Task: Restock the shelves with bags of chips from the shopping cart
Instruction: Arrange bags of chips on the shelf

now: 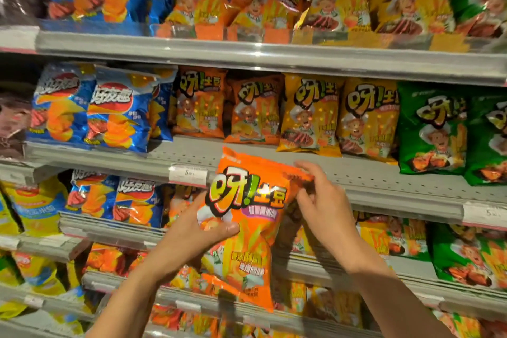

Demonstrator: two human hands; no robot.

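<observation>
I hold an orange bag of chips [248,217] upright in front of the shelves, just below the middle shelf [356,173]. My left hand [200,230] grips the bag's left side, thumb across its front. My right hand [321,197] pinches the bag's upper right corner. On the middle shelf behind it stand two matching orange bags [253,110], with bare shelf in front of them. The shopping cart is out of view.
Blue chip bags [118,115] fill the shelves at left, yellow bags [310,115] and green bags [433,129] stand at right. Price tags [188,174] sit on the shelf edges. The upper shelf [247,52] and the lower shelves hold more orange, yellow and green bags.
</observation>
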